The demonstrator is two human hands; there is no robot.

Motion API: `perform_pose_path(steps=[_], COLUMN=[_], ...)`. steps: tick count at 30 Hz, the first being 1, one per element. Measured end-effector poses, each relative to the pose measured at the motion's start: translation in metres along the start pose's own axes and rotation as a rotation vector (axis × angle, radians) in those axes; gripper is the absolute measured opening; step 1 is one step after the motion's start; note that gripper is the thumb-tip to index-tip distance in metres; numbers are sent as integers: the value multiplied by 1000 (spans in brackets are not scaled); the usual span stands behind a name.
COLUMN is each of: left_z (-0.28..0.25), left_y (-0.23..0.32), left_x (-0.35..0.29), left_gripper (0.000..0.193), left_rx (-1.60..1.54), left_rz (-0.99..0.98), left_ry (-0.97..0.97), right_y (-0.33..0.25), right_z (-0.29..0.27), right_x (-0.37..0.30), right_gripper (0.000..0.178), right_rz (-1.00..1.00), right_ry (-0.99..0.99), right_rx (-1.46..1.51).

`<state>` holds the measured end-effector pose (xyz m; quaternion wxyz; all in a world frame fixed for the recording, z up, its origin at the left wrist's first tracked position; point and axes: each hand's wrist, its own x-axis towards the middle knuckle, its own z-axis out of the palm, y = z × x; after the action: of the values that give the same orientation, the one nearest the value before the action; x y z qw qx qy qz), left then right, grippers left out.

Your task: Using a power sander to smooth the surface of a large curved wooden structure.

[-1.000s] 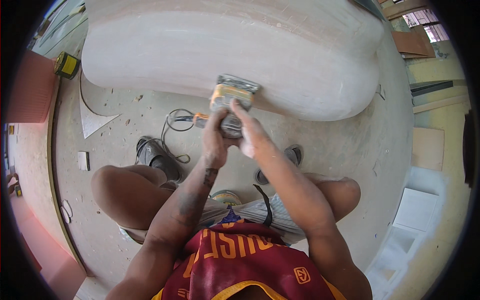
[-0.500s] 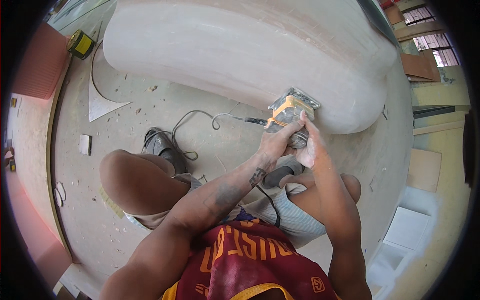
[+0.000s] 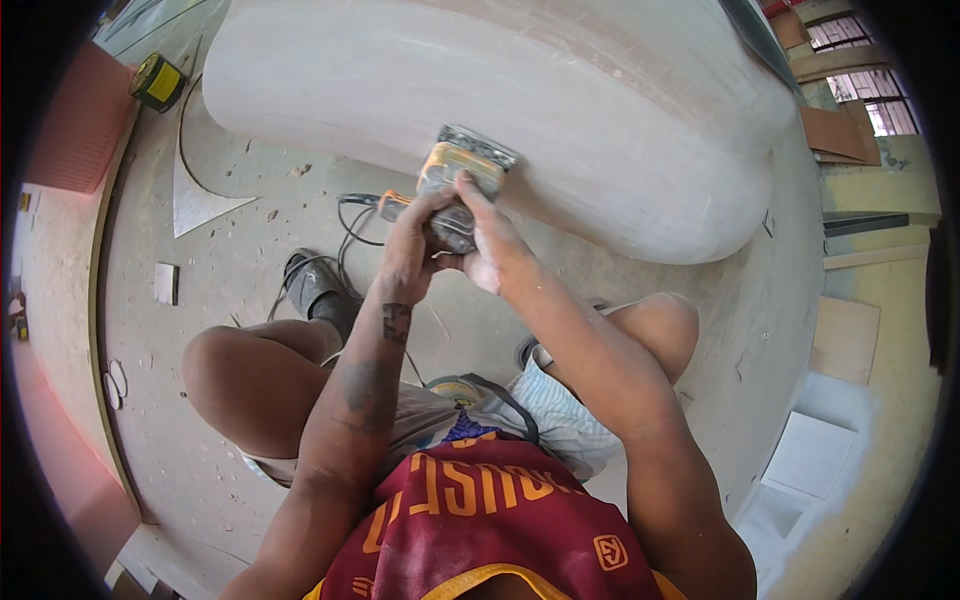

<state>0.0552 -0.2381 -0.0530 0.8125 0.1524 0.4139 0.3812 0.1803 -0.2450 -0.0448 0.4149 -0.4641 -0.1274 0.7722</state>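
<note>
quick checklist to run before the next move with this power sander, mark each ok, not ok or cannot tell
1. Both hands on the tool: ok, the left hand and right hand wrap the power sander.
2. Sanding pad flat on the pale curved shell: cannot tell, its working face is hidden.
3. Power cord away from feet: not ok, loops lie close beside the left slipper.
4. Hands gloved: not ok, both are bare.
5. Motor on or off: cannot tell, a still doesn't show it.
6. Yellow-labelled tin apart from the tool: ok, it sits at far left.
</note>
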Motion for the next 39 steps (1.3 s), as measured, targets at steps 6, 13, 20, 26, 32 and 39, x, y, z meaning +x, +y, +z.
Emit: perform_pose_path(steps=[6, 13, 20, 26, 32, 39], left_z=[19, 89, 124, 75, 24, 29], left_y=[-27, -100, -140, -95, -26, -33], left_x=[0, -6, -3, 2, 2, 1], left_gripper=[50, 54, 56, 53, 49, 42], left_rx=[105, 266, 213, 176, 106, 67], left_rz=[-27, -183, -290, -163, -4, -18], left_ry=[-16, -189, -301, -153, -75, -59], right_y=[-5, -10, -19, -25, -15, -12], right_z=[-32, -130, -174, -92, -27, -42], right_x=[-23, -93, -123, -86, -27, -34], right_gripper=[55, 56, 53, 50, 50, 49], right_rz=[5, -75, -84, -35, 36, 12], right_ry=[-2, 208, 374, 292, 116, -2], right_rx=[46, 153, 122, 56, 44, 64])
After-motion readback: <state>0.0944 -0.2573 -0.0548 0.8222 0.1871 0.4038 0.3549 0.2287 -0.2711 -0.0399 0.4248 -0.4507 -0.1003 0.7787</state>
